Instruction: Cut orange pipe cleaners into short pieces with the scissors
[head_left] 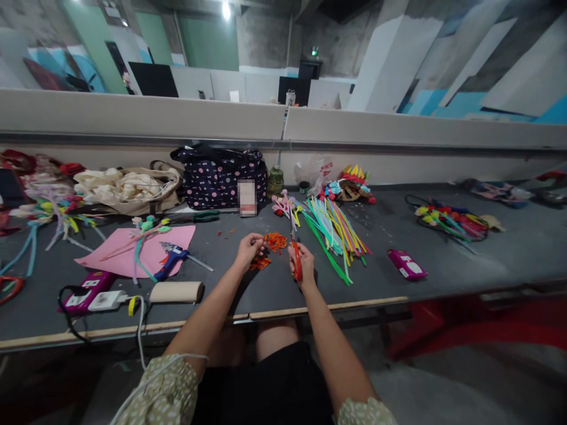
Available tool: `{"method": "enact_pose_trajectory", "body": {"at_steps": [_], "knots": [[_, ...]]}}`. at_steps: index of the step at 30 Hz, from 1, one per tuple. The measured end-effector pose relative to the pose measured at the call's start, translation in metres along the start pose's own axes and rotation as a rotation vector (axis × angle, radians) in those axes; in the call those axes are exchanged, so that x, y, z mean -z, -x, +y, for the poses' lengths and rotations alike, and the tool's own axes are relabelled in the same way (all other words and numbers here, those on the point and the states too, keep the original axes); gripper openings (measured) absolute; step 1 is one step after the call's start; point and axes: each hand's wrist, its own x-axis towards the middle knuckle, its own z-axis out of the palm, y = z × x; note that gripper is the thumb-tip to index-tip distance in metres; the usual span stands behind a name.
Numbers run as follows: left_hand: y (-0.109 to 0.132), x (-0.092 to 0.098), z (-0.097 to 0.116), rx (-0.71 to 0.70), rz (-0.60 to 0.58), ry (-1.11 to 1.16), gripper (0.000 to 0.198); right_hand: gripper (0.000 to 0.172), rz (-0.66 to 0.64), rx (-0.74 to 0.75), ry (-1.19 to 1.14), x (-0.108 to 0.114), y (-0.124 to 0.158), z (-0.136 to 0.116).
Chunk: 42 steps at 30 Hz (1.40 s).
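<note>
At the far left of the bench (pixel 376 289) lies a red loop handle (pixel 11 288), with a bunch of fuzzy stems (pixel 62 213) behind it. Cream yarn (pixel 119 186) fills a bag farther back. Nearer, a white plug (pixel 106 300) lies by a purple strip (pixel 86 289); pink paper (pixel 179 238) bears more stems and part of a blue glue gun (pixel 173 260). A tube (pixel 177 292) lies near the front edge, and a dotted bag (pixel 212 177) stands at the back.

The left hand (pixel 249 251) is just beside the orange bits (pixel 277 241), its fingers bent inward; whether they pinch a piece, I cannot tell. The bits lie in loose heaps between the hands. The right hand (pixel 305 262) has its fingers wrapped around the handles of red scissors (pixel 297 268), blades pointing away from the person.

Right of these, long pipe cleaners (pixel 328 221) fan out, then comes a purple case (pixel 405 264) and, beyond, a colourful bundle (pixel 452 221).
</note>
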Motion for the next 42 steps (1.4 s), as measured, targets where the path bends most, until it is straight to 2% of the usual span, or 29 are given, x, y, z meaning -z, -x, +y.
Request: {"method": "enact_pose_trajectory", "body": {"at_steps": [4,6,9,11,14,17,21,26,33,42], "knots": [[0.007,0.018,0.002,0.057,0.044,0.31,0.035,0.048,-0.005,0.068,0.049,-0.004,0.003,0.009],[0.009,0.026,0.002,0.072,0.082,0.385,0.033,0.048,-0.043,0.172,0.209,-0.004,0.008,0.013],[0.009,0.034,0.001,0.061,0.14,0.447,0.029,0.045,-0.13,0.307,0.54,-0.003,0.017,0.013],[0.008,0.037,0.002,0.044,0.176,0.462,0.028,0.044,-0.143,0.412,0.73,-0.002,0.021,0.01],[0.008,0.039,0.003,0.028,0.208,0.482,0.03,0.044,-0.156,0.527,0.878,-0.001,0.023,0.006],[0.009,0.04,0.006,0.026,0.192,0.53,0.032,0.041,-0.13,0.601,0.964,-0.002,0.023,0.003],[0.011,0.038,0.009,0.043,0.171,0.556,0.032,0.049,-0.092,0.593,1.046,-0.004,0.024,0.001],[0.014,0.036,0.013,0.05,0.145,0.595,0.032,0.061,-0.143,0.591,1.123,-0.006,0.025,0.002],[0.013,0.035,0.012,0.038,0.147,0.563,0.031,0.054,-0.184,0.712,1.19,-0.001,0.022,0.016],[0.015,0.034,0.012,0.029,0.162,0.549,0.035,0.053,-0.179,0.685,1.19,0.0,0.023,0.017]]}}
